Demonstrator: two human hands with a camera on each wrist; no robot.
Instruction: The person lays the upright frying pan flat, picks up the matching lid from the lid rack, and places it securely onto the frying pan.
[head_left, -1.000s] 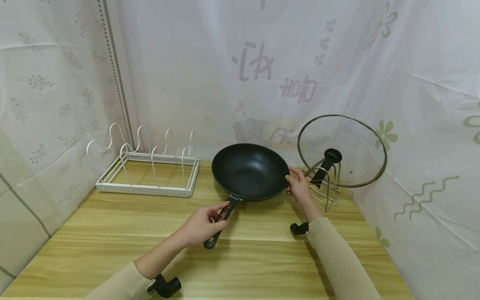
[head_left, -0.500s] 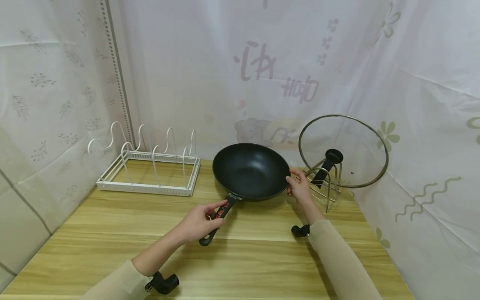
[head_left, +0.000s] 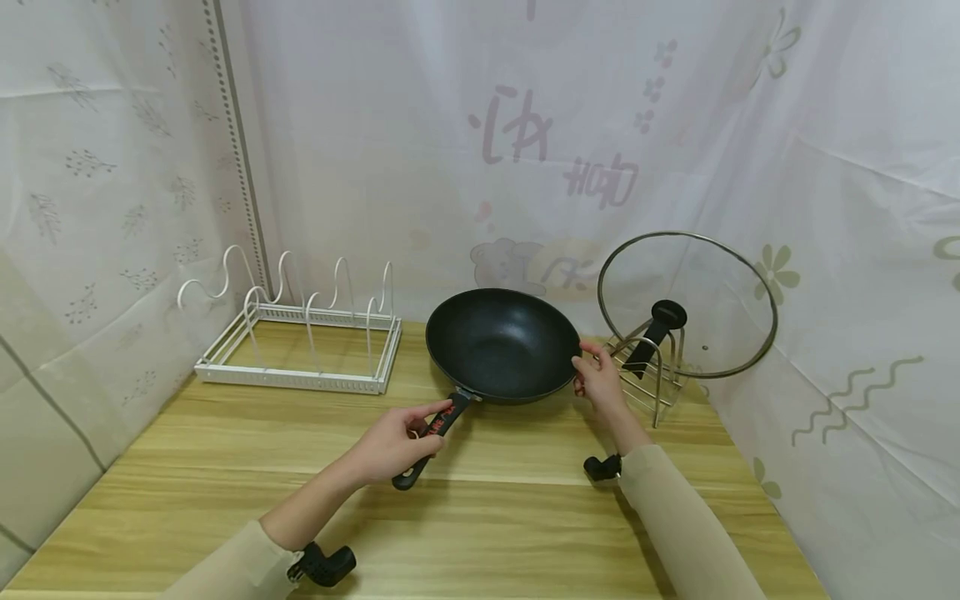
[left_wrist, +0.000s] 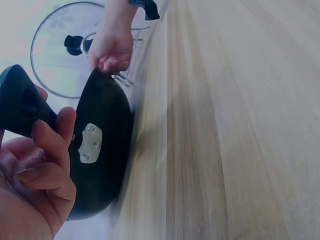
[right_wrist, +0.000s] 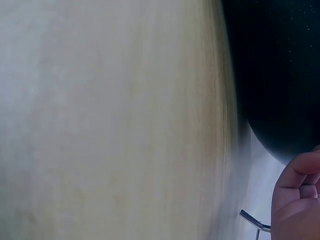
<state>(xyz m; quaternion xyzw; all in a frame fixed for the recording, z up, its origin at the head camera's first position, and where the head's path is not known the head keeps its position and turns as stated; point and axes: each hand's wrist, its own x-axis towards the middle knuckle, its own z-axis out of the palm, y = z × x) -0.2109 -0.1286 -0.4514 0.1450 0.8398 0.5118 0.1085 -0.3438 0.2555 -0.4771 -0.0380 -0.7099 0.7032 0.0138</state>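
In the head view, the left hand (head_left: 392, 446) grips the long black handle (head_left: 444, 423) of a round black wok (head_left: 501, 346), and the right hand (head_left: 602, 382) pinches its right rim; the wok is toward the far side of the wood-grain table (head_left: 525, 517), between a white metal rack (head_left: 292, 381) at left and a clear, steel-rimmed glass lid (head_left: 701, 292) leaning in a silver wire stand (head_left: 658, 387) at right. The left wrist view shows a riveted silver bracket (left_wrist: 91, 145) on the wok's side. In the right wrist view, bent fingers (right_wrist: 292, 185) meet the wok's edge.

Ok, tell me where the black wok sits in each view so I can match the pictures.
Head: black wok near the centre, handle toward the lower left.
Left wrist: left of centre, outer side showing.
Right wrist: upper right, cut off by the frame.
Shared landmark: the right hand at its rim.
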